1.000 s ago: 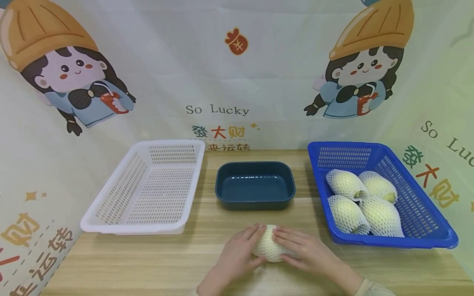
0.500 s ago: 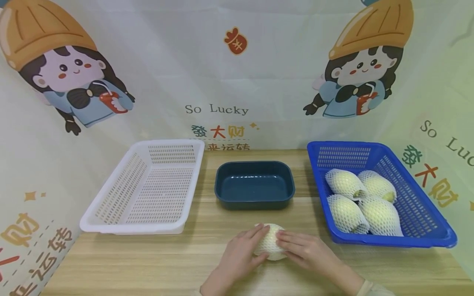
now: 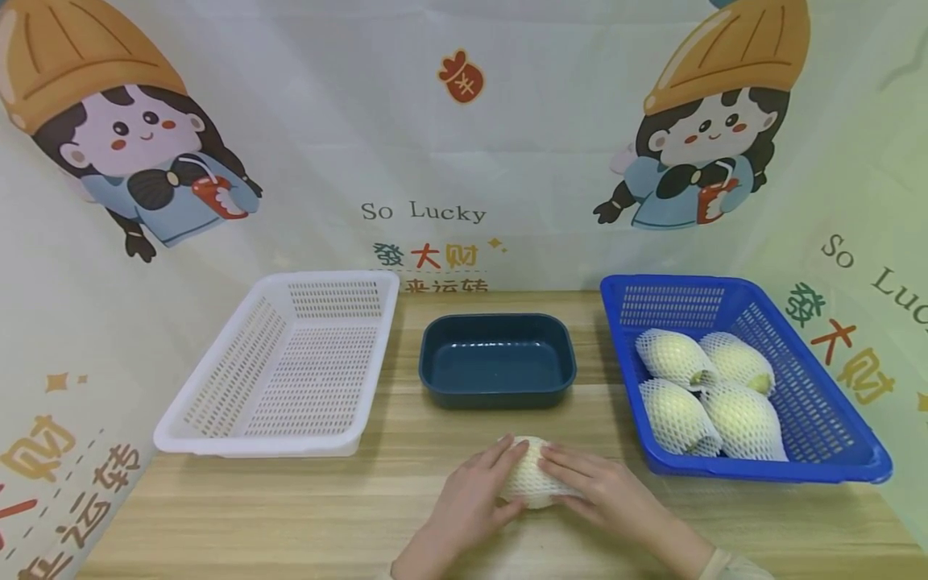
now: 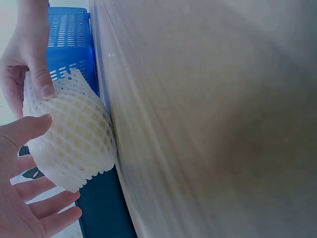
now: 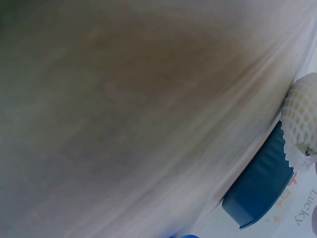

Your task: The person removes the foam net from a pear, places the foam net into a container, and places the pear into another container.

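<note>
The two forearms are slanting inward from the near side, the hands facing each other. The left hand (image 3: 471, 493) is cupping a net-wrapped fruit (image 3: 532, 479), its fingers (image 4: 57, 203) spread apart; the right hand (image 3: 605, 493) is gripping the other end, thumb pressing the net. The fruit is sitting low over the surface (image 3: 290, 515), nearer than the teal tray (image 3: 498, 399). The right wrist view is showing a dark stem spot (image 5: 308, 151), which the head view is not revealing.

A cartoon-printed backdrop (image 3: 435, 153), seemingly cloth, hangs behind the table (image 3: 290, 515).
</note>
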A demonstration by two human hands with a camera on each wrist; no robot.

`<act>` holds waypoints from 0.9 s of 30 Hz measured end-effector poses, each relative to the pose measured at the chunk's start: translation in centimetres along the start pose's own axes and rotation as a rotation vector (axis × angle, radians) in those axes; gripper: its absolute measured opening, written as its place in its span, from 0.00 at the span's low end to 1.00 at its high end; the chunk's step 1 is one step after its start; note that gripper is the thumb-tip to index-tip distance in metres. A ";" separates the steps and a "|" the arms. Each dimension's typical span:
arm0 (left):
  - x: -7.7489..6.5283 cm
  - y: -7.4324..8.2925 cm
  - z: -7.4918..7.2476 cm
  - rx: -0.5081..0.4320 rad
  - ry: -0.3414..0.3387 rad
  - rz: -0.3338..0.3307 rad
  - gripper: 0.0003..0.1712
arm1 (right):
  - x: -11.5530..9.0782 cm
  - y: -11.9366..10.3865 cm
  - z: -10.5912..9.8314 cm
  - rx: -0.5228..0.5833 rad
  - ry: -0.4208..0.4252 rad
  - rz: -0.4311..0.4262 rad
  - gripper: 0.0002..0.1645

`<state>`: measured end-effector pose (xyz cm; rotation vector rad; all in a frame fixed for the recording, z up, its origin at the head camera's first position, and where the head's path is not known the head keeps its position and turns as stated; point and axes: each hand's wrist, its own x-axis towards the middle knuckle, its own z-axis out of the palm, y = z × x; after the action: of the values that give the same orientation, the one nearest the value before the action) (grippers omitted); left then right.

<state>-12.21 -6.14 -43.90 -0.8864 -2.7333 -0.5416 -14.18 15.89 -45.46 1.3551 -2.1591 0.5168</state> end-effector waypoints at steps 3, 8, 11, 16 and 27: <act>-0.1 0.0 0.0 -0.007 -0.003 -0.028 0.38 | 0.0 0.0 0.0 -0.011 0.037 -0.031 0.22; -0.3 -0.4 0.1 -0.027 -0.019 -0.091 0.39 | 0.1 0.2 -0.1 -0.004 0.088 -0.084 0.22; -0.5 -0.7 0.1 -0.040 -0.008 -0.082 0.38 | 0.0 0.3 -0.1 -0.001 0.103 -0.098 0.21; -0.5 -1.0 0.4 -0.035 0.034 -0.028 0.37 | -0.2 0.3 -0.1 0.010 0.062 -0.047 0.21; -0.3 -1.1 0.1 -0.042 0.065 0.002 0.32 | -0.5 0.2 -0.2 0.017 -0.053 0.032 0.29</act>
<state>-12.60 -7.09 -44.42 -0.8661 -2.6718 -0.6188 -14.15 16.42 -45.64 1.3593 -2.2275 0.5183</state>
